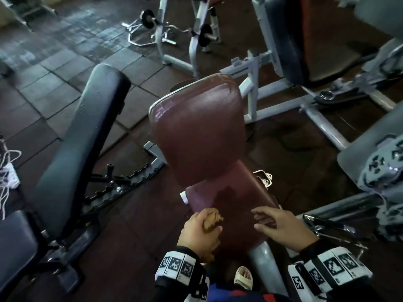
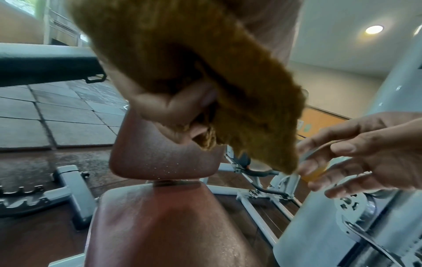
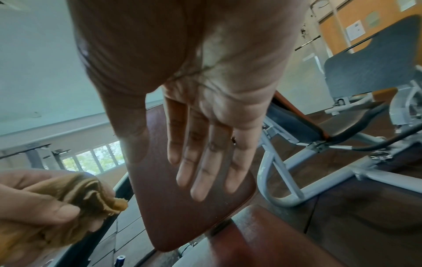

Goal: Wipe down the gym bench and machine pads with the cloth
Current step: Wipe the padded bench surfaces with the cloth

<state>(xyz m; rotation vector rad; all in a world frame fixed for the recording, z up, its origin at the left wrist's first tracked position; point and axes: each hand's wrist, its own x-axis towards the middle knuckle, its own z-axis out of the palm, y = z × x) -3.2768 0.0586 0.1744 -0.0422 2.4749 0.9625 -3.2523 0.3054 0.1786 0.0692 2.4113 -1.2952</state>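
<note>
Five left fingers [image 2: 173,112] wrap the bunched cloth [image 1: 212,221].

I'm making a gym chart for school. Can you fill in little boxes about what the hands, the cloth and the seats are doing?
place: gym with dark floor tiles
left hand: grips the bunched brown cloth at the near left edge of the red seat pad
right hand: open, fingers straight, over the near right part of the red seat pad; contact unclear
red back pad: stands up beyond the seat pad
black bench: to the left, tilted
barbell: on a rack far behind
</note>
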